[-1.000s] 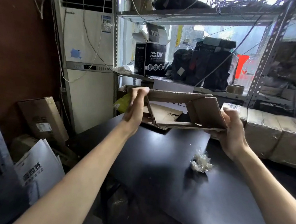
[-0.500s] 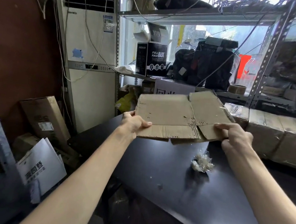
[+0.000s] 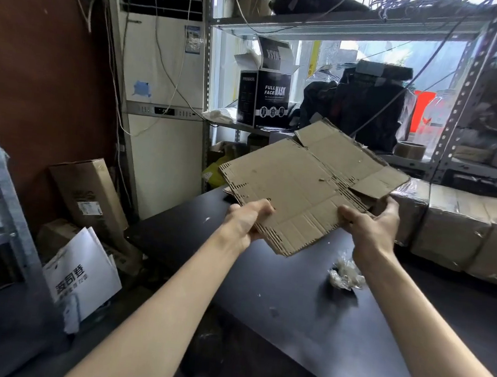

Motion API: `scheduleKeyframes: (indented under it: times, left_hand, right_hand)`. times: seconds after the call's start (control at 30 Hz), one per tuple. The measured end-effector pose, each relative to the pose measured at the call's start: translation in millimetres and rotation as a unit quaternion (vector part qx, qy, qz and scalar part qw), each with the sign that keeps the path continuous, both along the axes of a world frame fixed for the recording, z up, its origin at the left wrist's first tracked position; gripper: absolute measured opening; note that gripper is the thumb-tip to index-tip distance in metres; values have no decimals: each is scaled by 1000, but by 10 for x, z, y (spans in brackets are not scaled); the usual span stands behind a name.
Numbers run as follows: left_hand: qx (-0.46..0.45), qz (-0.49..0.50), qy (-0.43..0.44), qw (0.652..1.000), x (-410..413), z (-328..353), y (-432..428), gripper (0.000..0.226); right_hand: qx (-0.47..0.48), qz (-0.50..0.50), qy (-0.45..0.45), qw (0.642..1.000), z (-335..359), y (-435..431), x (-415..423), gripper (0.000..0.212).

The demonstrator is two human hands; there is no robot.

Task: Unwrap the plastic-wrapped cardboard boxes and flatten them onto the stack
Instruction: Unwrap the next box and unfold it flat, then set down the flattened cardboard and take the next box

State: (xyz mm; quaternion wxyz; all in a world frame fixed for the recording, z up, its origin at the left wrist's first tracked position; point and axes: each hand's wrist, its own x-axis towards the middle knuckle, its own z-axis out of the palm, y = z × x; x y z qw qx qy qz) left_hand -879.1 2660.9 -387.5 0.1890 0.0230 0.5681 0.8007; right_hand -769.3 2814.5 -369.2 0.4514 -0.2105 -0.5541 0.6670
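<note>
Centre frame, above the desk (image 3: 289, 315), left hand (image 3: 245, 220) and right hand (image 3: 373, 227) curl their fingers (image 3: 263, 210) round the near edge of the box (image 3: 302, 185). Half-folded a second ago, it now lies flat, seemingly ready for the stack.

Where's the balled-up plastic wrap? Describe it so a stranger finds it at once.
Look at the black table in front of the person. Near the right hand, left of the row of wrapped boxes, lies the plastic wrap. It is the only small, clear, crinkled lump; its neighbours are those brown boxes and the flat cardboard sheet.
</note>
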Motion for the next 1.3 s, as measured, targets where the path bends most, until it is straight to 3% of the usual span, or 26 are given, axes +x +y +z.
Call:
scheduleKeyframes:
  times: [0.03, 0.13, 0.2, 0.3, 0.43, 0.57, 0.77, 0.97, 1.1, 1.23, 1.3]
  left_hand:
    - [3, 17, -1, 1000, -36, -28, -45, 58]
    - [33, 106, 0, 994, -254, -88, -200, 39]
    - [22, 136, 6, 991, -407, -103, -292, 41]
    - [-23, 90, 31, 995, -580, -96, -313, 38]
    - [-121, 4, 63, 991, -795, -94, -238, 43]
    - [-178, 22, 94, 979, -1280, -114, -96, 41]
    - [-233, 20, 145, 961, -2352, -197, 306, 44]
    - [-306, -5, 169, 937, -3211, -502, 670, 59]
    - [-395, -23, 173, 902, -3359, -796, 710, 62]
    - [-455, -25, 202, 867, -3286, -799, 754, 66]
    - [-496, 6, 232, 837, -3207, -793, 785, 69]
  right_hand:
    - [8, -5, -10, 1000, 0, 34, -2, 63]
    - [25, -19, -28, 999, -8, 181, -9, 68]
    - [52, -11, -35, 998, -23, 245, -51, 71]
    - [75, -10, -61, 995, -55, 330, -201, 70]
    - [77, 30, -127, 989, -19, 451, -545, 90]
    - [70, 32, -147, 986, -11, 571, -1118, 78]
    - [98, 79, -226, 966, -229, 964, -2278, 82]
    - [140, 90, -324, 931, -563, 1300, -3141, 123]
    - [172, 74, -427, 885, -804, 1241, -3174, 105]
    - [238, 35, -434, 868, -906, 1184, -3149, 79]
    - [312, 3, -452, 836, -921, 1163, -3123, 59]
